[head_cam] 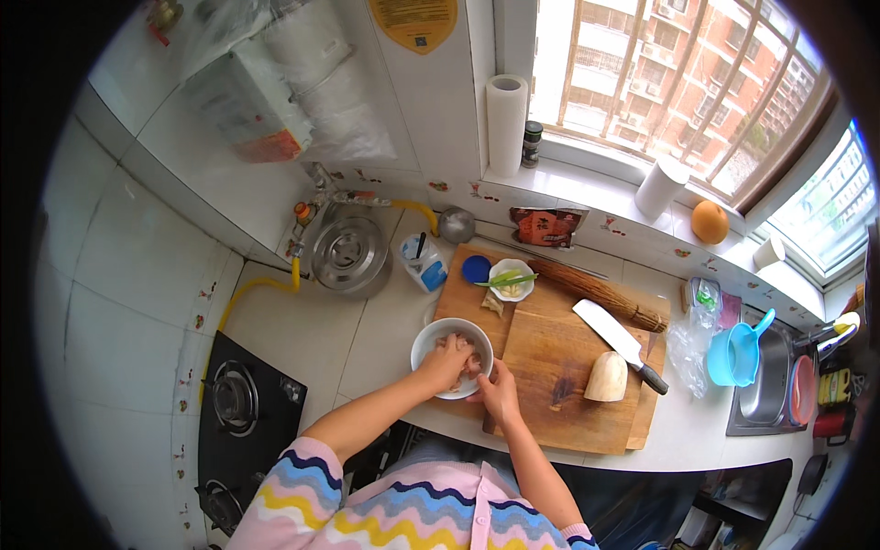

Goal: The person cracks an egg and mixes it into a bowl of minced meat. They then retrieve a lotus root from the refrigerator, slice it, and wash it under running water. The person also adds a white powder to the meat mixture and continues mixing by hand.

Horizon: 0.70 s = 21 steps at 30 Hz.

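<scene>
My left hand [446, 364] reaches into a white bowl [416, 348], its fingers among pieces of raw meat [472, 366]; whether they grip any cannot be told. With my right hand [500, 393] I hold the bowl's right rim. The bowl stands on the left part of a wooden cutting board [536, 426]. Farther right on the board lie a cut piece of pale root vegetable [606, 377] and a cleaver [608, 331] with a dark handle. Behind the bowl, a small white dish [520, 268] holds green onion and garlic pieces, beside a blue lid [476, 269].
A white tub [423, 265] and a lidded steel pot [348, 254] stand back left, above a gas stove [275, 392]. A bamboo brush [598, 292] lies along the board's back edge. At right are a plastic bag [689, 350], a blue dipper [733, 356] and the sink [770, 399].
</scene>
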Tool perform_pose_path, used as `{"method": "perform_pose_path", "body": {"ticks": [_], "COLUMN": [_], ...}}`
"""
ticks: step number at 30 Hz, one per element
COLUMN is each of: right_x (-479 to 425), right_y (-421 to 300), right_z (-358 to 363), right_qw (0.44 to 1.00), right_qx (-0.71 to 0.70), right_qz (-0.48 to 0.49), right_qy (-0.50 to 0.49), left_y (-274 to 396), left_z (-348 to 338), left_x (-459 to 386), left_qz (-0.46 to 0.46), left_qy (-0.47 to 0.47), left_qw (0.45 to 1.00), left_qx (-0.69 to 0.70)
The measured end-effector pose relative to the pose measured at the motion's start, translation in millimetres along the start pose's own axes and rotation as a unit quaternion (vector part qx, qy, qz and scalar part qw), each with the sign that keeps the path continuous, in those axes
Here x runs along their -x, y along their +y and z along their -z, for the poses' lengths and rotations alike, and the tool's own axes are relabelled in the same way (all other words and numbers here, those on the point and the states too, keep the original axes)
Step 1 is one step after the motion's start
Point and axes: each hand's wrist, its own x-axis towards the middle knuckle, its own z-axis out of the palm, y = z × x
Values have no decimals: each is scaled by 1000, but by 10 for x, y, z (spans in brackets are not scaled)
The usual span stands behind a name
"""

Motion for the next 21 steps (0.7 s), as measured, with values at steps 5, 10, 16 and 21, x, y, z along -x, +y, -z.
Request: {"method": "perform_pose_path", "body": {"ticks": [5, 10, 16, 21], "right_x": [-12, -28, -37, -30], "right_y": [12, 35, 81, 32], "right_z": [22, 22, 45, 39], "right_qw": [999, 999, 1000, 999], "right_qx": [17, 23, -13, -3], "right_qz": [-27, -21, -12, -38], "right_qy": [-3, -12, -6, -23], "left_y": [-127, -29, -48, -277], "left_z": [231, 59, 468, -16], "left_x": [-22, 53, 240, 55], "left_qz": [-2, 8, -55, -62], "left_qy": [-58, -25, -97, -42], "left_qw": [998, 1000, 993, 997], "left_qx": [39, 5, 24, -25]}}
